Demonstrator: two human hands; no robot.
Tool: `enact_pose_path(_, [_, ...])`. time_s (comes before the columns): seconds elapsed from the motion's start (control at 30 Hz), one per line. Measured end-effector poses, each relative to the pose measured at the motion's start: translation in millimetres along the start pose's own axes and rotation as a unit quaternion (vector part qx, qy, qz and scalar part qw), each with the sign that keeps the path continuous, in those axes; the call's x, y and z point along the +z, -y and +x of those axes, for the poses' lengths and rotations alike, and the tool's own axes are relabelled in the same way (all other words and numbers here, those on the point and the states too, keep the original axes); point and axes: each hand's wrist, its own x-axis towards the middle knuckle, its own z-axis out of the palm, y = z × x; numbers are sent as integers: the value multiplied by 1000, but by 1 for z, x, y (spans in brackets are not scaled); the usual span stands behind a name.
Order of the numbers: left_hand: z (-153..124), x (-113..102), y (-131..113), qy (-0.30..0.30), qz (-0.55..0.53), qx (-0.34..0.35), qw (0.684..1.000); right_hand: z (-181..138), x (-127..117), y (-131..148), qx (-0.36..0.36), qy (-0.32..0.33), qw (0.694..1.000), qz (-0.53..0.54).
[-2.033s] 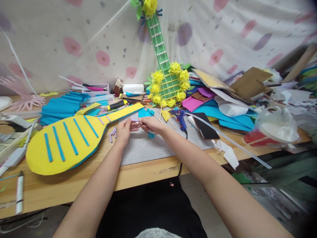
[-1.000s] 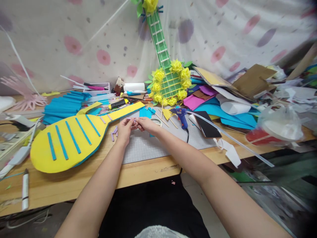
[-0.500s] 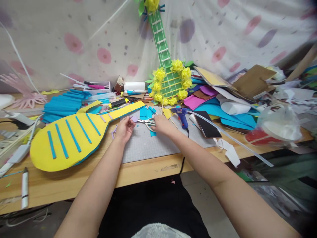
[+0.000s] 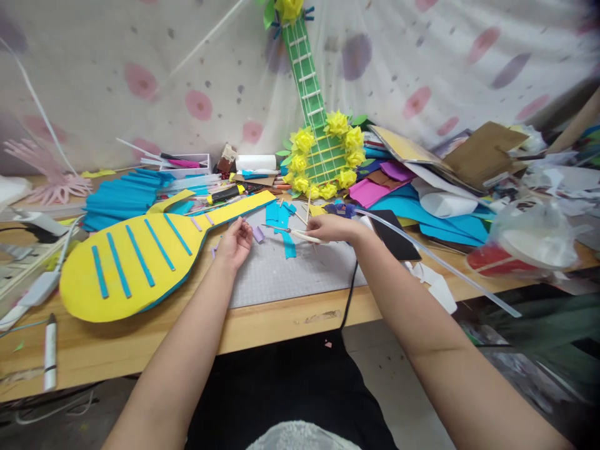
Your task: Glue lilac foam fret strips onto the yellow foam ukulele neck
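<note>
My right hand (image 4: 334, 227) is closed round the pale handles of a pair of scissors (image 4: 294, 232), blades pointing left over the grey cutting mat (image 4: 290, 275). My left hand (image 4: 235, 242) hovers at the mat's left edge with fingers curled; what they pinch, if anything, is too small to make out. A small purple strip (image 4: 258, 234) lies on the mat between the hands, beside blue foam scraps (image 4: 283, 220). A yellow foam guitar shape (image 4: 140, 262) with blue strips lies just left of my left hand.
A green paper guitar with yellow flowers (image 4: 323, 156) leans on the back sheet. A blue glue gun (image 4: 340, 209) and a dark phone (image 4: 396, 242) sit behind my right hand. Blue folded strips (image 4: 119, 197) lie left, coloured paper piles right, a pen (image 4: 49, 350) front left.
The hands, joined on a purple strip two seconds ago, have parted. My right hand reached to the scissors on the mat and now holds them lifted, further right. The purple strip lies on the mat.
</note>
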Motion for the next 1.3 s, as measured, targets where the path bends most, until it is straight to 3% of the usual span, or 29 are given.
enact_pose_path(0.07, [2, -2, 1, -2, 1, -4, 1000, -7, -6, 0, 32, -14, 999, 6])
enact_pose_path(0.17, [4, -3, 3, -11, 6, -5, 1000, -10, -6, 3, 71, -89, 993, -17])
enact_pose_path(0.33, [6, -3, 4, -13, -1, -9, 1000, 6, 24, 18, -37, -204, 978, 17])
enact_pose_path(0.43, [6, -5, 3, 9, 2, -10, 1000, 21, 43, 30, -82, -252, 963, -47])
enact_pose_path(0.6, [7, -6, 4, 11, 49, 39, 998, 36, 59, 45, -127, -237, 958, -96])
enact_pose_path(0.83, [10, -9, 6, 50, 93, 35, 994, 40, 61, 51, -103, -224, 965, -89])
enact_pose_path(1.3, [6, -7, 4, 49, 51, 40, 997, 46, 61, 45, -68, -209, 975, -37])
